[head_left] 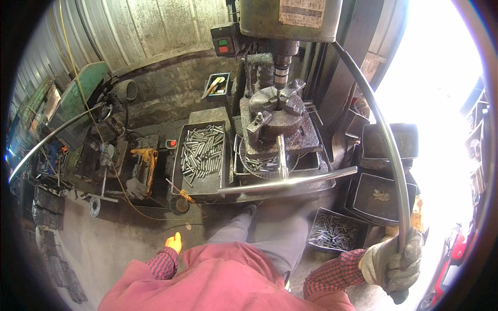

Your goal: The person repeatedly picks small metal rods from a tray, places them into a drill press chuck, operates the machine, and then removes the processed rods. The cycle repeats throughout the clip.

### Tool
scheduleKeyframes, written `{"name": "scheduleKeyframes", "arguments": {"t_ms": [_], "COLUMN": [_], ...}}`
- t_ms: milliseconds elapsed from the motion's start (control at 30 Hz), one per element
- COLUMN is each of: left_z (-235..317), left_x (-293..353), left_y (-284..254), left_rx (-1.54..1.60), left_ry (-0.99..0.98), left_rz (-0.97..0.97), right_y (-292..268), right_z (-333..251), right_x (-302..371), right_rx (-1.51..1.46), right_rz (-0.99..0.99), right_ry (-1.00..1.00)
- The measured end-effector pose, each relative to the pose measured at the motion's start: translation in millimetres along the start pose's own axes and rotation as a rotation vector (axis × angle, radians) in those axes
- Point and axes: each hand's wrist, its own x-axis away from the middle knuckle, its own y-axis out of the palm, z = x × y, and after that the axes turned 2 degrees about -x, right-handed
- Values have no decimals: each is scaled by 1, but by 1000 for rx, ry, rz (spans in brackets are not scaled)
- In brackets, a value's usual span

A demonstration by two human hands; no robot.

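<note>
My right hand [400,262], in a grey-white work glove, is closed around the low end of a long curved metal lever [386,129] on a drill press [290,23]. My left hand [174,242], in an orange glove, hangs at my left side, fingers curled and one digit pointing up. Whether anything is in it is hidden. Under the drill chuck [281,72], the bit reaches down to the middle of a round clamping chuck [277,114] on the oily press table. A shiny horizontal bar [295,182] sticks out in front of it.
Left of the press stands a tray of short metal rods [202,153]. Another bin of rods [334,230] is by my right leg, near stacked dark bins [384,194]. A switch box [224,40] hangs beside the press head. Dirty gloves [145,160] lie on machinery at left.
</note>
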Motion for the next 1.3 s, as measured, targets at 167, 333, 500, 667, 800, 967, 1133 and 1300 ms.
{"name": "scheduleKeyframes", "arguments": {"t_ms": [167,333,500,667,800,967,1133,1300], "left_z": [-5,-5,-2,-4,-7,-4,0,2], "left_x": [-6,-7,-4,-2,-3,-1,5,5], "left_y": [6,16,22,20,14,13,23,28], "left_rx": [22,52,38,54,41,46,-142,-85], "left_ry": [-28,-118,-55,-57,-79,-65,43,5], "left_rz": [16,-24,-3,-14,-18,-20,70,31], "right_y": [-8,31,46,46,64,114,166,164], "right_z": [1,0,7,11,5,-3,-16,-8], "right_x": [3,-16,-24,-20,-28,-40,-50,-64], "right_rx": [70,-418,-563,-474,-595,-681,-1073,-513], "right_rz": [-56,580,896,767,776,866,437,713], "right_ry": [-56,87,29,43,54,54,-2,-71]}}
